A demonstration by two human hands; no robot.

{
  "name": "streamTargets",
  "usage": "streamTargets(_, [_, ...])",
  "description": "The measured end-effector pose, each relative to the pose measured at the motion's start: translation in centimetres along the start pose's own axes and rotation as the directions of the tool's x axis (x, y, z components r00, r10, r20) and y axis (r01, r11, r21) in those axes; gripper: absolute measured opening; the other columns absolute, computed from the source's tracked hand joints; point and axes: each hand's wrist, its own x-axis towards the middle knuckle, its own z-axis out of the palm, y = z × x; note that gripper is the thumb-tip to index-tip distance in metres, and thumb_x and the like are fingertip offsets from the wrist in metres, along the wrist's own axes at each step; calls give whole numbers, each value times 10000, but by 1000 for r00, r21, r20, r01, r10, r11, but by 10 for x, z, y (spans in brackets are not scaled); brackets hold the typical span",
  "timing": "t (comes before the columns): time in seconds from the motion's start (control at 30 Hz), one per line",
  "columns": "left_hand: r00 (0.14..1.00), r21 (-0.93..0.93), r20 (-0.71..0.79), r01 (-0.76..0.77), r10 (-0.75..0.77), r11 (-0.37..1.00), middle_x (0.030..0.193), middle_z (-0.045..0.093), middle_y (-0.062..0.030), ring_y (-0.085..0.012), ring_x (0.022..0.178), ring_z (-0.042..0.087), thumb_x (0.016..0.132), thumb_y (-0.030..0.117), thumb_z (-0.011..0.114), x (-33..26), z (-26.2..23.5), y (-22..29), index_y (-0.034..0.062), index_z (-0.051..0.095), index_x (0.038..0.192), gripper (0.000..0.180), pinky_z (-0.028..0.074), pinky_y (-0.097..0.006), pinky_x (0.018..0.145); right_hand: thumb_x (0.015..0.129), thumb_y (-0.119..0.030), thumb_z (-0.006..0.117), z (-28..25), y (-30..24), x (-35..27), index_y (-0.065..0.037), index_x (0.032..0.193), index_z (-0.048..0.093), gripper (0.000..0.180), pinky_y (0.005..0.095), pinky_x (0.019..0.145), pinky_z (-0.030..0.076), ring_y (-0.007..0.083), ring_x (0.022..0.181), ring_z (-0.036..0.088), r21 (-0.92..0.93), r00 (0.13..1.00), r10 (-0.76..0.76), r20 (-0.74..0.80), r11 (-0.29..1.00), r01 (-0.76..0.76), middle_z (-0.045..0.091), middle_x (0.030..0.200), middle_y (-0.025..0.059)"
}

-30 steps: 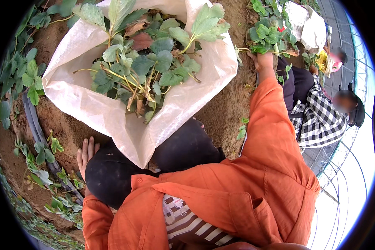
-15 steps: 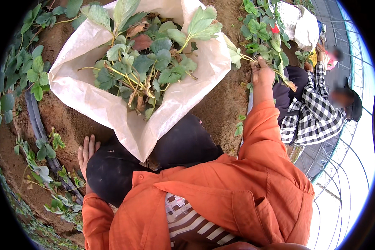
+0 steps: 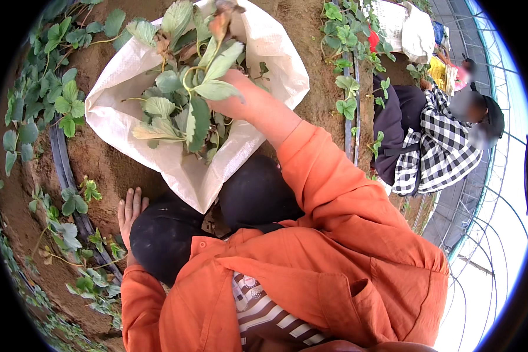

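A white woven sack [image 3: 120, 111] stands wide-mouthed before my knees, filled with picked strawberry leaves [image 3: 159, 107], some brown and withered. My right hand [image 3: 233, 97] reaches into its mouth, closed on a bunch of strawberry leaves [image 3: 220, 61] with long stems; the leaves hide its fingertips. To the left of my dark-clad knee, my left hand [image 3: 132, 212] lies with fingers stretched out against the soil [image 3: 108, 176], holding nothing.
Strawberry plants [image 3: 70, 105] and a dark hose [image 3: 61, 155] run along the left. More plants [image 3: 346, 35] and a thin hose [image 3: 353, 123] line the right. Beyond them sits a person in a checked shirt [image 3: 446, 152], near another white sack [image 3: 418, 36].
My right hand has swung left from the right-hand plant row into the sack, bringing the bunch of strawberry leaves. My left hand stays by the knee. The view has shifted slightly.
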Motion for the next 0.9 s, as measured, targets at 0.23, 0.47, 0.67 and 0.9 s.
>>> streamTargets(0.23, [1000, 6, -25, 13, -13, 1000, 1428, 397, -67, -218, 1365, 299, 852, 244, 465, -6, 0, -2, 89, 559, 1153, 351, 243, -401, 1116, 821, -74, 631, -74, -30, -51, 38, 1090, 608, 293, 306, 758, 513, 212, 851, 632, 129, 920, 211, -330, 976, -177, 654, 961, 134])
streamTargets(0.47, [1000, 21, -21, 14, -14, 1000, 1434, 393, -52, -206, 1365, 302, 855, 241, 459, -3, 8, -4, 111, 551, 1163, 347, 246, -388, 1113, 837, -47, 604, -143, 151, -109, 34, 1037, 650, 220, 211, 623, 484, 87, 688, 579, 581, 334, 696, -635, 716, -388, 649, 861, 37])
streamTargets(0.67, [1000, 32, 1, 26, -26, 999, 1442, 385, -40, -201, 1367, 299, 857, 244, 453, -6, 6, -4, 119, 548, 1168, 348, 242, -379, 1114, 805, -186, 632, -131, 190, -52, 41, 969, 668, 283, 367, 770, 519, 311, 856, 655, -553, 759, 568, -318, 539, -635, 674, 908, 202])
streamTargets(0.9, [999, 32, 28, 30, -31, 999, 1454, 372, -38, -194, 1373, 289, 870, 251, 431, -2, 4, -5, 124, 540, 1200, 371, 226, -376, 1118, 815, -107, 498, -116, 233, -33, -19, 876, 668, 202, 443, 807, 500, 384, 924, 621, -582, 639, 671, -376, 365, -726, 649, 944, 229])
